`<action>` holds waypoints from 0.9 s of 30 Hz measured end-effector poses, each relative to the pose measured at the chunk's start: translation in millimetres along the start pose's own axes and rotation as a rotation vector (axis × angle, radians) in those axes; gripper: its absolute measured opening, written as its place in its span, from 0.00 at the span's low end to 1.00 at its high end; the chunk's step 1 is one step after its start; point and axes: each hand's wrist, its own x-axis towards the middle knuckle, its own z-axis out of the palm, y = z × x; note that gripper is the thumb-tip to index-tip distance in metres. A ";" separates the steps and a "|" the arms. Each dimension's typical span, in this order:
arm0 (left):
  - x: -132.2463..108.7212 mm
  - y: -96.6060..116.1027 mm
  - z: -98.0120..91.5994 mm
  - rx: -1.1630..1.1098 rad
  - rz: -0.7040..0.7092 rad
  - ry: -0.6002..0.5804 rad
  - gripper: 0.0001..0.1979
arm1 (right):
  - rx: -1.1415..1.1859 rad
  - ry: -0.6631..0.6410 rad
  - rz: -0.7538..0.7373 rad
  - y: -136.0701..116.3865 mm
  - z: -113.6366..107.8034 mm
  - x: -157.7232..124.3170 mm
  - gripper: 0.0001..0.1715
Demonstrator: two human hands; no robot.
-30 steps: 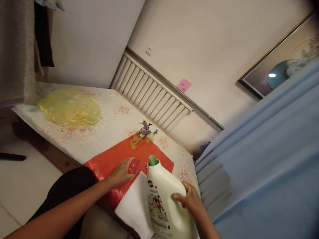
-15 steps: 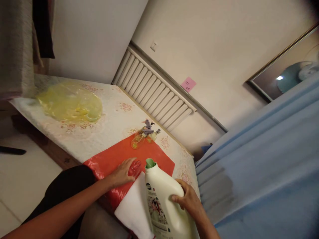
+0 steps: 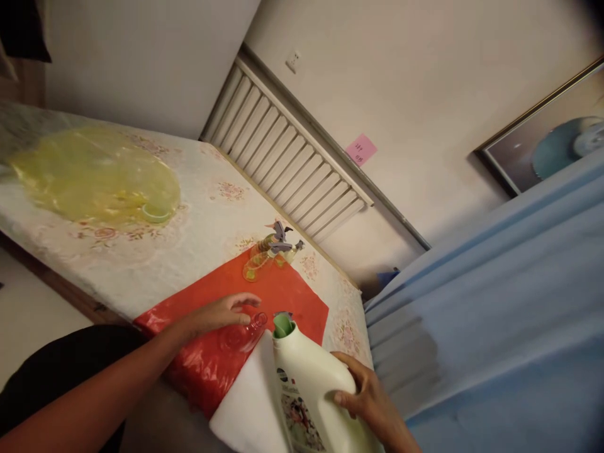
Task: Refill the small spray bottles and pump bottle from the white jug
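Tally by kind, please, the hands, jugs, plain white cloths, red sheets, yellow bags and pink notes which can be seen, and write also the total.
Hands: 2 (left hand, right hand)
Jug: 1
Plain white cloth: 1
Red sheet: 1
Yellow bag: 1
Pink note: 1
Total: 7

Before you: one cream jug (image 3: 316, 377), one clear bottle (image 3: 244, 335) and a cluster of spray bottles (image 3: 262, 262), at least two, the exact number lost to overlap. Count also one red sheet (image 3: 297, 292), one white cloth (image 3: 248, 393) and one yellow bag (image 3: 94, 173) at your counter (image 3: 202, 201). Facing you are one radiator (image 3: 287, 148), one pink note (image 3: 361, 150), one wall socket (image 3: 293, 61) and one framed picture (image 3: 552, 138).
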 end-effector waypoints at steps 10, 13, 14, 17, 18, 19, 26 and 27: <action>31.2 -12.9 -23.1 -0.002 0.031 -0.276 0.21 | -0.003 -0.073 0.060 -10.5 3.6 5.6 0.39; 38.7 -15.8 -27.8 0.053 0.061 -0.309 0.20 | -0.001 -0.091 0.058 -12.7 4.2 7.6 0.38; 42.1 -17.4 -29.2 0.053 0.065 -0.324 0.20 | 0.004 -0.100 0.059 -13.7 4.2 8.2 0.37; 53.3 -24.5 -31.9 0.020 0.056 -0.387 0.22 | 0.028 -0.131 0.057 -17.1 3.3 9.6 0.36; 56.6 -27.1 -32.2 0.004 0.053 -0.409 0.22 | 0.032 -0.137 0.056 -18.3 2.7 9.8 0.35; 59.4 -29.8 -32.1 -0.017 0.052 -0.428 0.22 | 0.035 -0.139 0.058 -19.4 2.1 9.8 0.35; 67.0 -39.7 -25.0 -0.119 0.058 -0.507 0.20 | 0.026 -0.152 0.070 -26.1 -2.8 10.2 0.33; 67.3 -39.8 -23.4 -0.118 0.064 -0.519 0.19 | 0.022 -0.154 0.071 -26.8 -3.5 10.3 0.32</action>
